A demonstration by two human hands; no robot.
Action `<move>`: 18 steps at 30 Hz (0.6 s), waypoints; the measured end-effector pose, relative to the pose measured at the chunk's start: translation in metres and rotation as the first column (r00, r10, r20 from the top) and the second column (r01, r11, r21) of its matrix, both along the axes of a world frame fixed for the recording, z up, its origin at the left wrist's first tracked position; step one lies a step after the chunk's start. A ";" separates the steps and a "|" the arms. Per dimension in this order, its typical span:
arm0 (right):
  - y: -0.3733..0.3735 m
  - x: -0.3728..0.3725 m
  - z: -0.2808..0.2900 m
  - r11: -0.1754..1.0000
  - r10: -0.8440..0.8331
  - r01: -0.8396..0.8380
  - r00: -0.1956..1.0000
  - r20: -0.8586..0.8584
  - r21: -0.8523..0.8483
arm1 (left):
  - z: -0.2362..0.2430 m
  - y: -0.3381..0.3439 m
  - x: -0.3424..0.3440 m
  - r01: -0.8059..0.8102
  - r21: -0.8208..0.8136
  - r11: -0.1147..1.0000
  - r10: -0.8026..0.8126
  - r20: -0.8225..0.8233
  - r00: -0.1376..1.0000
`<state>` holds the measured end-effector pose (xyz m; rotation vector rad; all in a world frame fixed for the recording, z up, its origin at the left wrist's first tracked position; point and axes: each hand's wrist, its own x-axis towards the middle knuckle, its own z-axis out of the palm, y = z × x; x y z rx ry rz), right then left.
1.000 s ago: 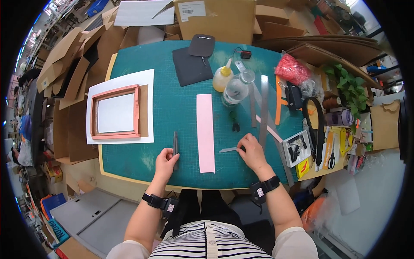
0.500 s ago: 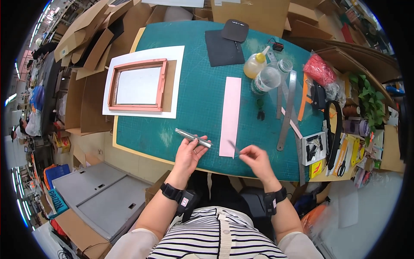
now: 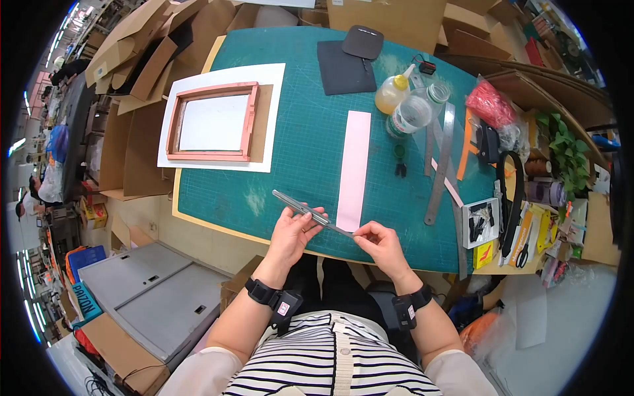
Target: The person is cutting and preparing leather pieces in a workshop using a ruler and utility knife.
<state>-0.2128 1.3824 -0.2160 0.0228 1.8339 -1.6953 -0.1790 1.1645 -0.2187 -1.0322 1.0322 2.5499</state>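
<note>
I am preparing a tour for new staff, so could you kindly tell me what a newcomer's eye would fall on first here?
Probably the pale pink strip, which stands out near the middle of the green mat. Next, perhaps, comes the reddish frame over a white sheet on the left. Nearer the person, the left hand holds a slim grey tool, while the right hand pinches a thin grey piece by its end.

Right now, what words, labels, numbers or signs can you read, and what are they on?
I won't copy words out, but here's where writing shows:
Blue sign at lower left: big letters, clear enough to read.
Dark rounded pad: tiny pale marks, too small to read.
Clear bottle: label writing too small.
Black wrist device on the left arm: pale label, too small.
</note>
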 end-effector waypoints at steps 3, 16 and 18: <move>-0.004 0.002 -0.001 1.000 0.008 -0.007 1.000 0.013 -0.027 | 0.002 0.003 -0.001 0.023 0.005 1.000 -0.023 -0.004 1.000; -0.004 0.008 0.000 0.994 -0.043 0.051 0.996 0.076 -0.101 | 0.003 0.003 0.006 -0.012 0.039 0.999 0.013 -0.031 0.999; -0.007 0.007 0.002 0.994 -0.035 0.043 0.996 0.088 -0.100 | 0.003 0.003 0.006 0.026 0.047 0.999 -0.025 -0.026 0.999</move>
